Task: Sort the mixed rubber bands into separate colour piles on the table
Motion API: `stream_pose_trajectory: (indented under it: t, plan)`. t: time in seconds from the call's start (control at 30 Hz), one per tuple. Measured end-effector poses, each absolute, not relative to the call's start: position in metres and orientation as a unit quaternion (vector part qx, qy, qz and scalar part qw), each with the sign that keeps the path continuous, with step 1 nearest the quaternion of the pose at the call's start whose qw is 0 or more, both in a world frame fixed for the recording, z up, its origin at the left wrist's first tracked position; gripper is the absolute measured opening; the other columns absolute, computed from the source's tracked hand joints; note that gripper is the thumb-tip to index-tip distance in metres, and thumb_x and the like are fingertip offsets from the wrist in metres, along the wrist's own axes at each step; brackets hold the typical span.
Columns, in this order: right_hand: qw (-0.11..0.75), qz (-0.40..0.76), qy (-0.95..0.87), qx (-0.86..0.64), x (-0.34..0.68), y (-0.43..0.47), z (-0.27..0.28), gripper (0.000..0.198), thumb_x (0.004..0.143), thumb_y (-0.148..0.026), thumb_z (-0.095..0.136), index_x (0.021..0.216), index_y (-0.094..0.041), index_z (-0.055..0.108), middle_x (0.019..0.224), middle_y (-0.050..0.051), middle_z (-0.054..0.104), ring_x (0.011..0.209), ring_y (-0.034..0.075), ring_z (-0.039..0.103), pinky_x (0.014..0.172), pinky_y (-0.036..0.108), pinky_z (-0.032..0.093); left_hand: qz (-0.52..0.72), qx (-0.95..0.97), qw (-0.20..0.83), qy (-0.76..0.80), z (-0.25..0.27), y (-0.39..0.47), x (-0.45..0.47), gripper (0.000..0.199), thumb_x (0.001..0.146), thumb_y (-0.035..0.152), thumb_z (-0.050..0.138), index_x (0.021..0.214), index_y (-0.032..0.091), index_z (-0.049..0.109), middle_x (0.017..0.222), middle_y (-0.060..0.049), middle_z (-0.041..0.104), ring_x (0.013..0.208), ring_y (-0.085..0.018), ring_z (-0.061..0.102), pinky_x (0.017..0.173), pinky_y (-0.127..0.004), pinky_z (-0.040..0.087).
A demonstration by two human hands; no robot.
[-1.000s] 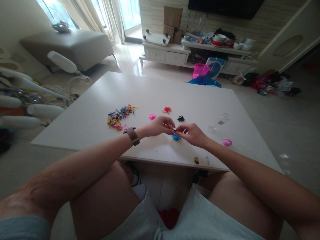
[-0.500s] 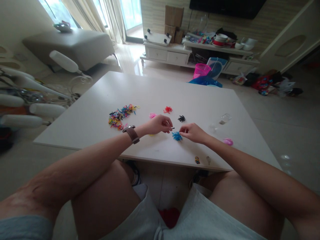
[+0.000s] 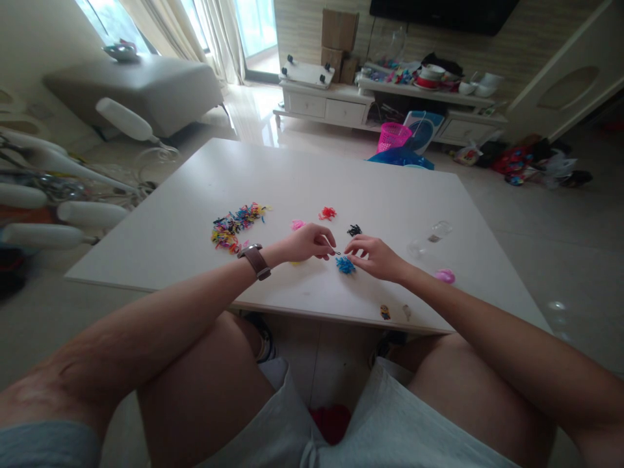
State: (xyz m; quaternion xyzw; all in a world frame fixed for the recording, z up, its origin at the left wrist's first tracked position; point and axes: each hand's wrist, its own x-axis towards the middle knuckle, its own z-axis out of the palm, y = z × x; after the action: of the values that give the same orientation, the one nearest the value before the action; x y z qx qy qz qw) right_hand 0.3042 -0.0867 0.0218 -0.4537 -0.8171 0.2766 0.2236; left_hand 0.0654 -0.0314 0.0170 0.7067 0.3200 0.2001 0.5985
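Window (image 3: 256, 32) daylight glares off the floor (image 3: 254, 116).

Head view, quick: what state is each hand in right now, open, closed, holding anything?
Left hand: closed, pinching a small dark band.
Right hand: partly open near the blue pile, nothing visibly held.

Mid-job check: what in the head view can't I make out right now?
Yellow bits: head view, mostly hidden by the left hand.
Pink pile: head view, partly covered by the left hand.
Dark piece at the left fingertips: head view, too small to tell its exact form.
Right hand: head view, too small to tell whether its fingertips hold anything.
Bottle label: head view, too small to read.
Television: head view, cut off by the top edge.
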Motion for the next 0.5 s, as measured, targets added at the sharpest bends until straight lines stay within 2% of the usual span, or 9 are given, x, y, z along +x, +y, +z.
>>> stream_pose_trajectory:
  t: [0.17,0.5]
  plan:
    - [0.252,0.273,-0.841,-0.393,0.299,-0.094,0.031,0.016,0.089,-0.023,0.062,0.099,-0.022,0.075,0.113,0.009,0.067,0.095,0.019,0.066,0.074,0.03,0.057,0.206,0.702,0.604,0.314,0.016,-0.031,0.065,0.017,0.079,0.022,0.077,0.091,0.013,0.067,0.082,-0.011,0.078,0.07,-0.016,0.073,0.066,-0.027,0.059]
    - [0.231,0.277,-0.859,-0.364,0.294,-0.101,0.038,0.022,0.091,-0.02,0.058,0.108,-0.022,0.072,0.112,0.009,0.07,0.094,0.02,0.066,0.073,0.03,0.056,0.21,0.703,0.6,0.318,0.017,-0.032,0.066,0.017,0.078,0.022,0.077,0.088,0.013,0.068,0.075,-0.008,0.076,0.066,-0.015,0.072,0.063,-0.024,0.056]
